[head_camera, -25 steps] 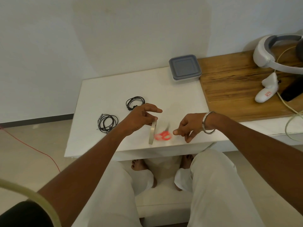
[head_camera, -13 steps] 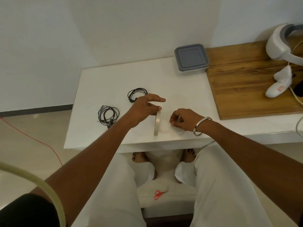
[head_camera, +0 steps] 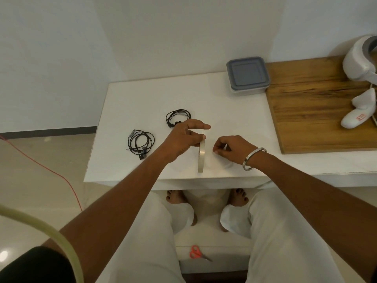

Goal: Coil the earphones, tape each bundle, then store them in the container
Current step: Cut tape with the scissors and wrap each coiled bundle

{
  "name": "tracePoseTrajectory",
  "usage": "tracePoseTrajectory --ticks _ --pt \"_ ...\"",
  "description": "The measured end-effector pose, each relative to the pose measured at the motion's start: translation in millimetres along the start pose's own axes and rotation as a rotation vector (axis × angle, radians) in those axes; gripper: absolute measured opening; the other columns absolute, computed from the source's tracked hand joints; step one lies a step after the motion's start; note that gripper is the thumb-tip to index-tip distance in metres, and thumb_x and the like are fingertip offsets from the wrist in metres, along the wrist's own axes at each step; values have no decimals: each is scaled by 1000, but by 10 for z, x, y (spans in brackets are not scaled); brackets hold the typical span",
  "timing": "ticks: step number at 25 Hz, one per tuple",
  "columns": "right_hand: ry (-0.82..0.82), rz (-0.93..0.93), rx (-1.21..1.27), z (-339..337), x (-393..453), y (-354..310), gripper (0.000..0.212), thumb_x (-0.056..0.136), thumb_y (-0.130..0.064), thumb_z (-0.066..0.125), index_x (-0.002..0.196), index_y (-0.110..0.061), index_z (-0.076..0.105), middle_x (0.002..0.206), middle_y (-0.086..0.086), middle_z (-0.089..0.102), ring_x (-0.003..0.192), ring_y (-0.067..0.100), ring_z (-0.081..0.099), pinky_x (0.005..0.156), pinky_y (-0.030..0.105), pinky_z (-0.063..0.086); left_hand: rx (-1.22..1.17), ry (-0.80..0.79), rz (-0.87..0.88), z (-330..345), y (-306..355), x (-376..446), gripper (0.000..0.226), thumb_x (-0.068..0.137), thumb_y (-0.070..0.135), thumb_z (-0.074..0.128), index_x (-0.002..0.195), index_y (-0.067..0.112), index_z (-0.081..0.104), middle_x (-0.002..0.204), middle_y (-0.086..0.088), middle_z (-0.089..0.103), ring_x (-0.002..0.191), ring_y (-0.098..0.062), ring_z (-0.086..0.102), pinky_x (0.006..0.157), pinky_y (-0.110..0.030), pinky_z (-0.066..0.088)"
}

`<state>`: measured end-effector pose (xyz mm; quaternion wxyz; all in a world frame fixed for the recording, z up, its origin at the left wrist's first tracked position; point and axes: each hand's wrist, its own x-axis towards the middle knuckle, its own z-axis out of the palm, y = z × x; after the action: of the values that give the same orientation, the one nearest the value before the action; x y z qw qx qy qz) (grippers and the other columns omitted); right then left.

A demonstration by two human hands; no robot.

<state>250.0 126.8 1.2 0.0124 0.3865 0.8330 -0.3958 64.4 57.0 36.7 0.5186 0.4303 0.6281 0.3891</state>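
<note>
Head view: the left hand [head_camera: 184, 139] pinches the top of a pale tape roll [head_camera: 201, 156], standing it on edge on the white bench [head_camera: 142, 94], with the index finger stretched out above it. Just to the right, the right hand [head_camera: 230, 149] is closed with its fingertips pressed together, seemingly on the loose end of the tape, though the strip itself is too thin and clear to make out. A shiny metal bangle [head_camera: 254, 159] rings that wrist.

Left of the hands lie two sets of black earphones, one [head_camera: 140, 144] nearer the bench's left edge and a smaller one [head_camera: 177, 117] just behind the left hand. Both thin cords are already wound into loose round loops; no tape is visible on either. The square container [head_camera: 247, 75], with a smooth grey lid on and rounded corners, sits well apart at the back right, beside a grained wooden board [head_camera: 318, 111].

So the coiling looks done; taping is only starting, and storing remains. Red-handled scissors [head_camera: 196, 253] lie on a low cushioned seat between the knees, off the bench.
</note>
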Motion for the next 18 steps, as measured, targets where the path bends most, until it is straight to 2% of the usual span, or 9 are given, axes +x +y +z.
tracePoseTrajectory --ticks 7,12,18 --pt "13 -35 10 74 5 -106 14 92 -20 58 104 -15 64 101 2 65 66 0 49 62 9 36 70 25 41 -56 43 -27 30 87 -3 64 114 9 69 126 1 54 78 -11 68 74 -20 55" --pt "-30 -17 -5 138 6 -213 18 91 -22 60 107 -14 62 101 2 62 75 12 53 73 20 40 238 63 94 -107 21 -57 31 86 -1 64 111 16 71 124 2 55 87 -18 69 80 -29 58" --pt "-17 -5 3 120 -16 -182 16 91 -22 60 105 -15 62 95 0 61 79 14 55 75 22 42 278 75 89 -123 5 -72 31 85 0 65 109 19 72 120 7 56 83 -10 68 81 -32 58"
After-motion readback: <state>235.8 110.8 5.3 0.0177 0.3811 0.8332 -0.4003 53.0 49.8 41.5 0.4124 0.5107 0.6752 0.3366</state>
